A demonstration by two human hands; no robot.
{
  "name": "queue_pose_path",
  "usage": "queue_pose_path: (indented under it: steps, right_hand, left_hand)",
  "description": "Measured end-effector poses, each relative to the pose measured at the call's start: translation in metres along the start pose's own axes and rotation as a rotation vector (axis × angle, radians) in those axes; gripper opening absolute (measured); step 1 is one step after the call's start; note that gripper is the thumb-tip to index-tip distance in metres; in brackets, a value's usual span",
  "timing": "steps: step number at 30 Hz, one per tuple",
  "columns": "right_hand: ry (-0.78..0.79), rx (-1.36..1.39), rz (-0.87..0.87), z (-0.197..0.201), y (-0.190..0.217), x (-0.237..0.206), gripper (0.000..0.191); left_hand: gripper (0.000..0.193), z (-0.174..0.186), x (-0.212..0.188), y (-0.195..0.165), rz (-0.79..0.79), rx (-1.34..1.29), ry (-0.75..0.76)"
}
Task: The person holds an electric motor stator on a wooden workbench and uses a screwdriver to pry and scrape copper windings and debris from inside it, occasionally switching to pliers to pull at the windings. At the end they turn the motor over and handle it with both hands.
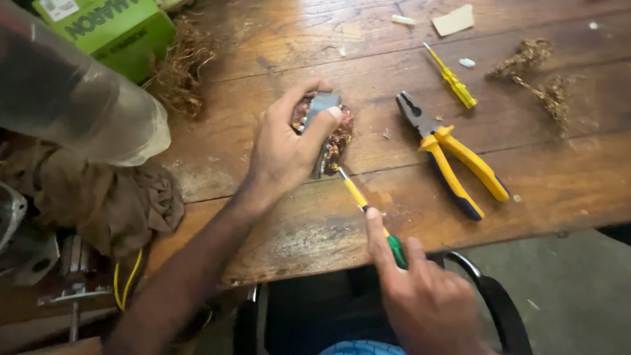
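My left hand point(284, 146) grips a small motor stator point(336, 135) with copper windings and a grey metal core, pressed upright on the wooden table point(539, 177). My right hand point(424, 299) holds a screwdriver with a yellow shaft sleeve and green handle point(368, 210). Its tip touches the lower edge of the stator. My index finger lies along the shaft.
Yellow-and-blue pliers point(450, 154) and a small yellow screwdriver point(451, 77) lie to the right. Tangled old wire point(542, 75) sits at the far right, more by a green box point(108, 29). A clear plastic bottle point(72, 98), a brown rag point(112, 197) and a chair's edge point(493, 296) are nearby.
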State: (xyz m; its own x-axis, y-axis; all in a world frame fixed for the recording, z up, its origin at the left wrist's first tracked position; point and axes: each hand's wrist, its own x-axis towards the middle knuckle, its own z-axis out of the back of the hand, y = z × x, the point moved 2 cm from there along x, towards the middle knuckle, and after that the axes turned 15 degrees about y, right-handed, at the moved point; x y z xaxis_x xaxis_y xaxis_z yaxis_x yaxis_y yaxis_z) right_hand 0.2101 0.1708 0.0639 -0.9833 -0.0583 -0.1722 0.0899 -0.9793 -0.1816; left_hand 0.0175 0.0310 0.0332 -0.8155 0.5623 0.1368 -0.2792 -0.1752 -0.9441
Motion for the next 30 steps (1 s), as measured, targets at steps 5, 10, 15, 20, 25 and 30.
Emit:
queue_pose_path:
  steps: [5,10,15,20,25,30]
  right_hand:
    - [-0.063,0.103,-0.095,0.000,0.015,-0.008,0.069]
    - [-0.059,0.190,-0.105,0.000,0.021,-0.015,0.071]
    - [-0.043,0.397,-0.092,0.001,0.017,-0.020,0.060]
    - [0.084,0.665,-0.022,0.007,0.008,-0.017,0.053]
    - [0.333,0.554,-0.025,0.005,0.012,-0.011,0.074]
    - [0.320,0.450,-0.042,-0.005,0.021,-0.005,0.082]
  left_hand:
    - [0.035,-0.004,-0.001,-0.005,0.026,0.024,-0.007]
    - [0.033,-0.009,-0.003,-0.012,0.001,-0.001,-0.031]
    - [0.034,-0.012,-0.008,-0.011,-0.021,0.042,-0.058]
    - [0.033,-0.004,-0.007,-0.006,-0.128,0.065,0.054]
    - [0.032,-0.008,-0.005,0.007,-0.123,-0.317,0.123]
    - [0.029,-0.008,-0.004,0.011,-0.121,-0.160,0.053]
